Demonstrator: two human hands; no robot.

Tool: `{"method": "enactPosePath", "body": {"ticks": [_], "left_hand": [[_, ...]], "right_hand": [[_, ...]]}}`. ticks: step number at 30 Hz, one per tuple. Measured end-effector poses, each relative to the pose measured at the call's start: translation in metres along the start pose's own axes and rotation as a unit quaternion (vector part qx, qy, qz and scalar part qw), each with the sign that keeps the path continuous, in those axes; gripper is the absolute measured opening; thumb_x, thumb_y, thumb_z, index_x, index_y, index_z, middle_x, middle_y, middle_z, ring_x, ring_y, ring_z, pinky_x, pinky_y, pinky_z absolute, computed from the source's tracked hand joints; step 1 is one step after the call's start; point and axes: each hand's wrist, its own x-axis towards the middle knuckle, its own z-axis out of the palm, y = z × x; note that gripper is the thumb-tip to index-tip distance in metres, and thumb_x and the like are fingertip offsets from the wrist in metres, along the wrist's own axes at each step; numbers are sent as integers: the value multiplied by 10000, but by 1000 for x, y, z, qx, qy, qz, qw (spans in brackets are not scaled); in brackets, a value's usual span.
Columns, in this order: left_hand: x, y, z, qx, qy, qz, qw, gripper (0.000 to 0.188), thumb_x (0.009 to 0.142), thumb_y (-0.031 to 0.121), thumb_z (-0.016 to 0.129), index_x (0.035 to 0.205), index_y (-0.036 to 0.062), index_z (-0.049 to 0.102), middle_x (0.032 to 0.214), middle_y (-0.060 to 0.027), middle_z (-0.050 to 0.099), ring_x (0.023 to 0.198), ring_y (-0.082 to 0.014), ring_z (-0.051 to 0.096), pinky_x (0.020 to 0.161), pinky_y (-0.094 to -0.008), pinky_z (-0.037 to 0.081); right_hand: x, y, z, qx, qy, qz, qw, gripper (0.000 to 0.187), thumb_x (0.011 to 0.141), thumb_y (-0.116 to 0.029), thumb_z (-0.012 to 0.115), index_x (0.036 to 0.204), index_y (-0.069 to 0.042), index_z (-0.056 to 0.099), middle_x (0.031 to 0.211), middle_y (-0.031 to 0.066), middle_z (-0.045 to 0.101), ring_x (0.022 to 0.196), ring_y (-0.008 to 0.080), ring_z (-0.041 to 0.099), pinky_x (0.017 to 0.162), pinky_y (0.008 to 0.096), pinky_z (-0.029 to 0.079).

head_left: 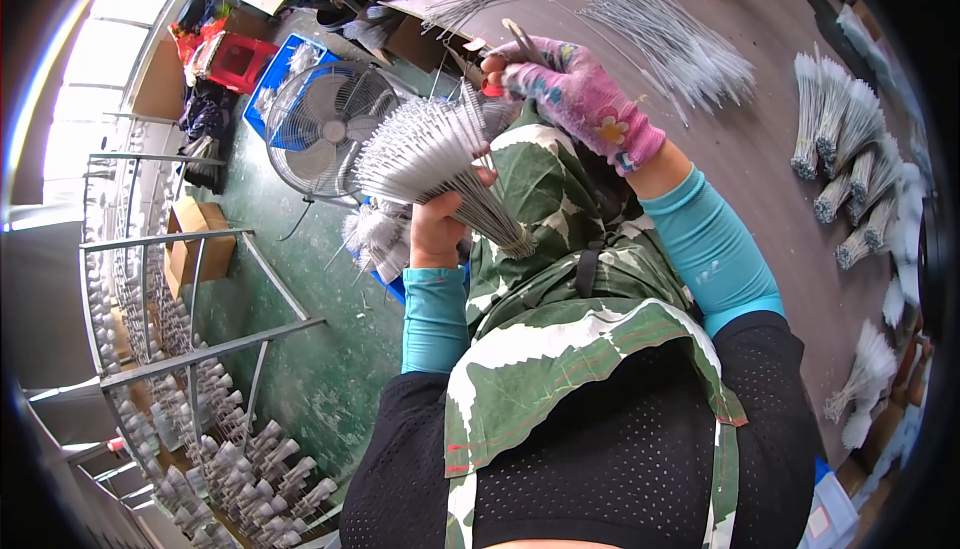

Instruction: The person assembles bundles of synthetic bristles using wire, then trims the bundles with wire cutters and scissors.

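Observation:
My left hand point(441, 227) is closed round a thick bundle of thin wire-stemmed brushes point(418, 149). Their white bristled ends fan out up and to the left, and the bare stems gather into a tight end against my green-and-white patterned apron point(540, 179). Above and to the right, my right hand point(585, 99), in a pink floral glove with bare fingertips, is pinched closed near the table edge. Something small with a reddish part shows at its fingertips; its kind is too unclear to name. A few wire stems hang close by those fingertips.
Loose wire brushes point(670, 39) lie spread on the brown table point(740, 209), with several tied bundles point(850, 139) farther right. Left of me stand a floor fan point(333, 132), a blue crate point(268, 84), a cardboard box point(200, 244) and a metal rack point(210, 352) near many white brush bundles.

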Motion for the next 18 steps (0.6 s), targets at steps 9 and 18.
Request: {"method": "enactPosePath", "body": {"ticks": [9,18], "left_hand": [[-1,-4,5,-186,-64,9,980,783,611,286,698,1245,-101,450,1031,-175,589,848,-238,599,878,-432,507],[5,-11,14,-209,-102,-34,972,757,609,311,680,1200,-115,473,1071,-172,593,847,-243,623,831,-450,522]], "right_hand": [[-19,-8,-1,29,-120,273,954,533,938,-537,429,1039,-57,637,729,-12,577,504,36,461,447,155,350],[-11,-9,13,69,-35,126,989,268,829,-275,710,996,-72,657,761,-10,618,614,25,518,490,177,391]]}}
